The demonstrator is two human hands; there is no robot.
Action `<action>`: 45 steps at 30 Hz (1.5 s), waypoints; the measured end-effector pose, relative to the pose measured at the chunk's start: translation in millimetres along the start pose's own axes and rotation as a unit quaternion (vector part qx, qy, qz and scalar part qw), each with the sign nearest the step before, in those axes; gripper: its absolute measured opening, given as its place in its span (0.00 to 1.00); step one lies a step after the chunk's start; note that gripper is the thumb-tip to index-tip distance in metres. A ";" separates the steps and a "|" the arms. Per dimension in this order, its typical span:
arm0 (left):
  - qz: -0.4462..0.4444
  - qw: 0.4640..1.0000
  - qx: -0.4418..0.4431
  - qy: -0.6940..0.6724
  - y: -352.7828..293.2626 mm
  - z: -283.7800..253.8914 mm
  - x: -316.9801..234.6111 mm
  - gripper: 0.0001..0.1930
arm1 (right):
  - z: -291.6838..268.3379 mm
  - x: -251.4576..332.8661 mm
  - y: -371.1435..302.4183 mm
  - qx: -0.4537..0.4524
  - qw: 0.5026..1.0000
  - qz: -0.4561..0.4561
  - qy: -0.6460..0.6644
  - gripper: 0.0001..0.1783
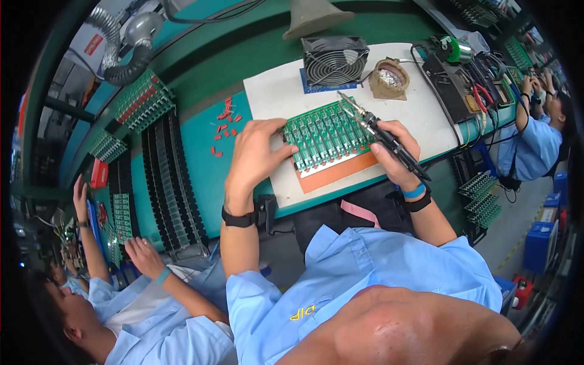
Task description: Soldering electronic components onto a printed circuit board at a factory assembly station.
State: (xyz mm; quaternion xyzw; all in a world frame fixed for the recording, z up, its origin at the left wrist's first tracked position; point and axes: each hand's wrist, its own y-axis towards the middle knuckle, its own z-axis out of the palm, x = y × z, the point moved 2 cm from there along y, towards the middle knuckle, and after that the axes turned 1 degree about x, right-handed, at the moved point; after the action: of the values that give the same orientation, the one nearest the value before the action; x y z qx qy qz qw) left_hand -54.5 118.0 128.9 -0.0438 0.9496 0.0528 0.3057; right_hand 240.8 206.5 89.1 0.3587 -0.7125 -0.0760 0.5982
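A green circuit board panel (328,135), with several long strips of parts side by side, lies on the white work mat in front of me. My left hand (252,152) grips its left edge between thumb and fingers. In my right hand (396,155) is a black-handled soldering iron (394,145), fingers wrapped round the handle. Its metal tip points up and left over the panel's far right corner; whether it touches cannot be told. Under the panel's near side sticks out an orange-brown board (340,173).
Behind the panel stand a black fan (334,62) and a pot-like holder (389,79) with silvery bits. Small red parts (225,118) lie scattered at left, beside black racks (173,176). A tool box (447,88) sits right. A co-worker's hand (145,257) is at lower left.
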 end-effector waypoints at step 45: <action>0.133 0.988 -0.053 0.059 43.3 72.8 66.0 0.21 | 53.3 -102.2 -0.6 0.110 0.992 -0.044 -0.037 0.29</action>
State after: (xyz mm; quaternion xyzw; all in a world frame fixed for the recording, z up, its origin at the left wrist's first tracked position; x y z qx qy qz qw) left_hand -70.9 166.8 34.7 0.0640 0.9593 0.1402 0.2365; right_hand 195.5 250.5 -7.4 0.4506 -0.7214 -0.0368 0.5246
